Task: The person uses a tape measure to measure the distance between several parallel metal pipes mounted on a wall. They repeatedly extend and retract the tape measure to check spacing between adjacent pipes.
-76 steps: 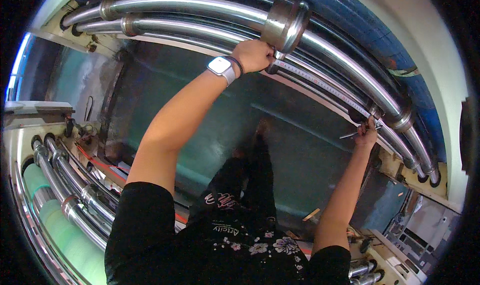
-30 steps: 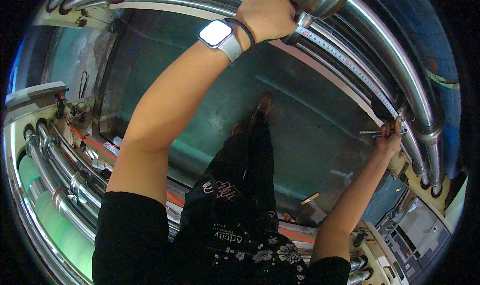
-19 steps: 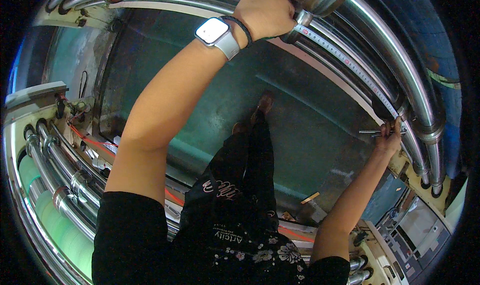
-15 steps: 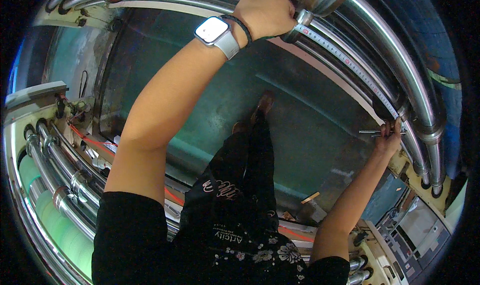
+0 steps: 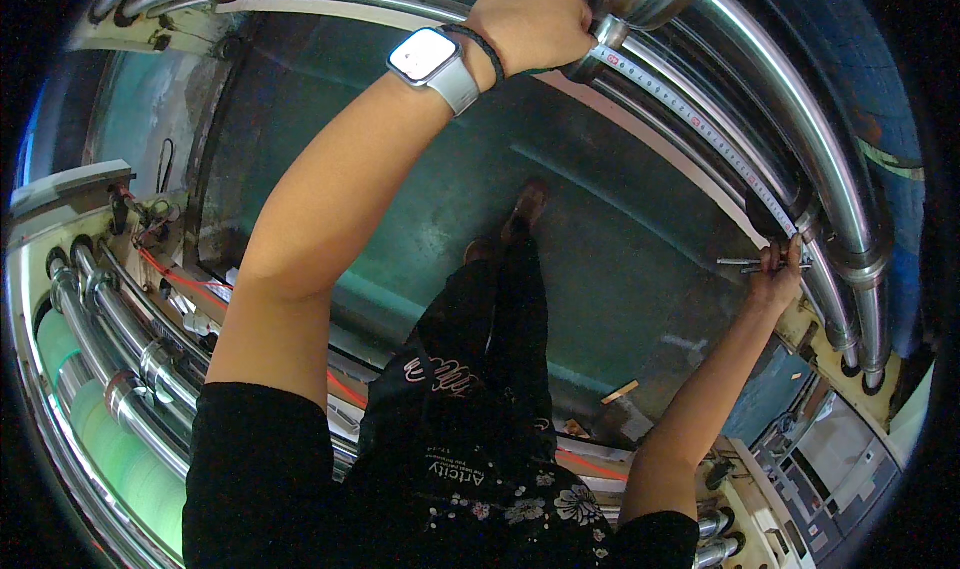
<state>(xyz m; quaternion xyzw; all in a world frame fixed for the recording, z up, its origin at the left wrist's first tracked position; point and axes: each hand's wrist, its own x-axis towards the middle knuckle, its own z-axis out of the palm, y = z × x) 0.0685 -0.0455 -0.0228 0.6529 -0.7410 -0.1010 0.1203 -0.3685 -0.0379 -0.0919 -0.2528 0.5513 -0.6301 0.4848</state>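
Observation:
A white measuring tape (image 5: 690, 117) is stretched along the chrome bars, from one metal collar to another farther right. My left hand (image 5: 530, 27), at the top of the view, is closed at the tape's upper end beside a collar (image 5: 610, 34); its fingertips are hidden. My right hand (image 5: 778, 277) pinches the tape's lower end by the right collar (image 5: 803, 224). A thin metal tool (image 5: 738, 263) sticks out leftward from the right hand; its kind cannot be made out. A watch (image 5: 425, 57) and a dark braided band sit on my left wrist.
Long chrome bars (image 5: 780, 79) curve across the top and right. More rollers (image 5: 105, 369), with a pale green one, stand at the left. Red cord (image 5: 180, 277) runs along the lower frame. A small wooden piece (image 5: 620, 393) lies on the dark green floor (image 5: 620, 269).
Almost nothing differs; both hands stay at the two ends of the tape. The left forearm has shifted very slightly.

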